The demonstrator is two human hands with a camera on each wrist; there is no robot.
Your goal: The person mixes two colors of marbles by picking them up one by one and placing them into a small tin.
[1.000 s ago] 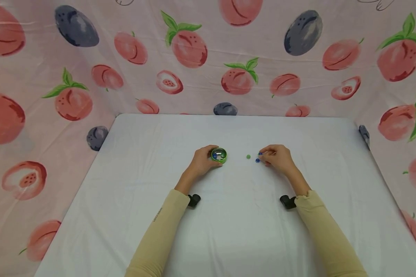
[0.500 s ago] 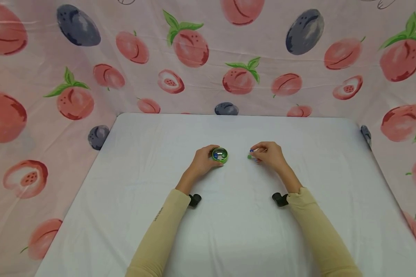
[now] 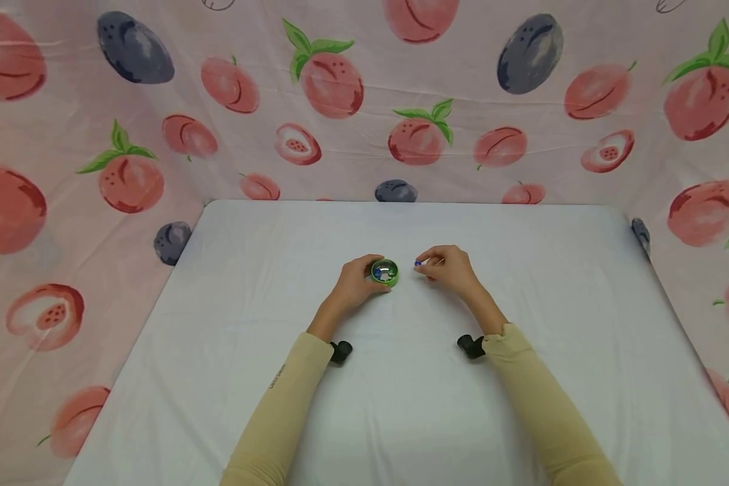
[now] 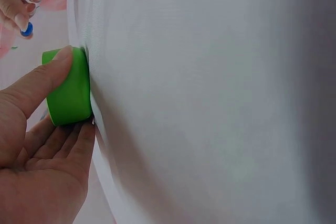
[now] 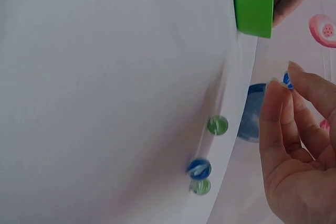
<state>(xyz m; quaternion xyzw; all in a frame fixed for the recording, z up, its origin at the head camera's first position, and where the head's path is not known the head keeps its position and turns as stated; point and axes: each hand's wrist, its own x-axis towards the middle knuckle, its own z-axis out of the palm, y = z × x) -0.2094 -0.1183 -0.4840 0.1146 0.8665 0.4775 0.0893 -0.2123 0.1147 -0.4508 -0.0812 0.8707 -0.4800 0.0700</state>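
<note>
My left hand [image 3: 355, 282] holds a small green cup [image 4: 71, 90] upright on the white table, its thumb on one side and fingers on the other. The cup's inside looks shiny, with something blue in it in the head view. My right hand [image 3: 452, 271] pinches a blue marble [image 5: 287, 81] between thumb and fingertips, above the table just right of the cup and apart from it. Below that hand, in the right wrist view, lie a green marble [image 5: 217, 125], a blue marble [image 5: 199, 169] and another green marble [image 5: 201, 186]. The head view hides these behind the right hand.
A white cloth covers the table [image 3: 364, 391]. Pink fabric [image 3: 352, 162] printed with fruit hangs behind the table and at both sides. Each wrist wears a black camera, such as the right one [image 3: 470, 346].
My right hand has moved left toward the cup, carrying the blue marble over the loose marbles. My left hand and the cup have stayed in place.
</note>
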